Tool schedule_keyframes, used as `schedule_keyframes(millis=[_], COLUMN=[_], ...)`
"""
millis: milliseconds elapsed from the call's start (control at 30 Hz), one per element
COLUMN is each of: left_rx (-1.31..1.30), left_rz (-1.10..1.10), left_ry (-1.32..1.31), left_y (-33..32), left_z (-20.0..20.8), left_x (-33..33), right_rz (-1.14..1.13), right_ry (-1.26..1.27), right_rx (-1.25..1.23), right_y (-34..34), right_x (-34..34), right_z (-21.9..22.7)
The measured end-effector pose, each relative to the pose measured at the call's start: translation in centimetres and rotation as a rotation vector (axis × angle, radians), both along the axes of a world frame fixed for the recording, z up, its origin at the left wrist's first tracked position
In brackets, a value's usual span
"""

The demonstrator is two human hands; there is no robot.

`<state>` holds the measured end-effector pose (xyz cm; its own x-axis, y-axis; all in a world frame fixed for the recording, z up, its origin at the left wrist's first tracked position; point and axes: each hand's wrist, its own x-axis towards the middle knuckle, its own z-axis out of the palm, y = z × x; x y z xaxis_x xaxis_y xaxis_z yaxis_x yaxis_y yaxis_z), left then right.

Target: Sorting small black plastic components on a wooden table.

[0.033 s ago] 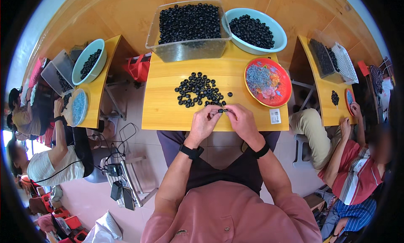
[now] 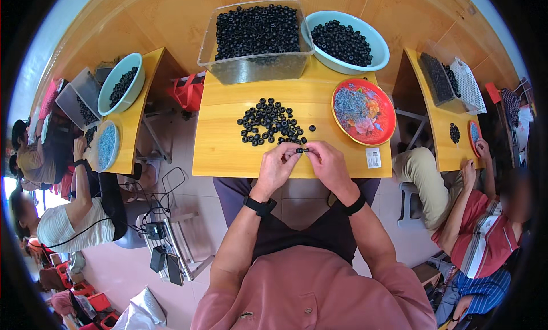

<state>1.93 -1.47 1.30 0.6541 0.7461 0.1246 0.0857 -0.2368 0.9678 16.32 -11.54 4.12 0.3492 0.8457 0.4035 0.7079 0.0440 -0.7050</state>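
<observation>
Over the front edge of the table, my left hand (image 2: 277, 163) pinches one end of a small black ring-shaped part (image 2: 299, 150). At its other end the fingertips of my right hand (image 2: 329, 165) are closed; whether they grip a second tiny piece is too small to tell. Just beyond my fingers lies a loose pile of similar black parts (image 2: 268, 123), with one lying apart on its right. A round red tray (image 2: 383, 134) with a flower pattern stands to the right, holding many tiny bluish pieces (image 2: 349, 103).
At the table's back stand a clear plastic bin (image 2: 257, 73) and a light blue basin (image 2: 381, 51), both filled with black parts. A white label (image 2: 373, 158) lies near the right front edge. People work at tables on both sides. A metal stool (image 2: 177, 238) with cables stands left.
</observation>
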Motion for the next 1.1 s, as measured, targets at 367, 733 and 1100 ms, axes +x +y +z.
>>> schedule_keyframes(millis=[367, 733, 1100], left_rx=[0.073, 0.005, -0.033], left_rz=[-0.017, -0.068, -0.047], left_ry=[0.051, 0.031, 0.020], left_y=[0.1, 0.4, 0.6], left_z=[0.2, 0.2, -1.0], left_x=[-0.2, -0.3, -0.2], right_rz=[0.047, -0.046, -0.021], right_ry=[-0.102, 0.049, 0.079], right_rx=[0.031, -0.001, -0.195], right_y=[0.2, 0.8, 1.6], right_x=[-0.3, -0.1, -0.2], right_z=[-0.2, -0.3, 1.0])
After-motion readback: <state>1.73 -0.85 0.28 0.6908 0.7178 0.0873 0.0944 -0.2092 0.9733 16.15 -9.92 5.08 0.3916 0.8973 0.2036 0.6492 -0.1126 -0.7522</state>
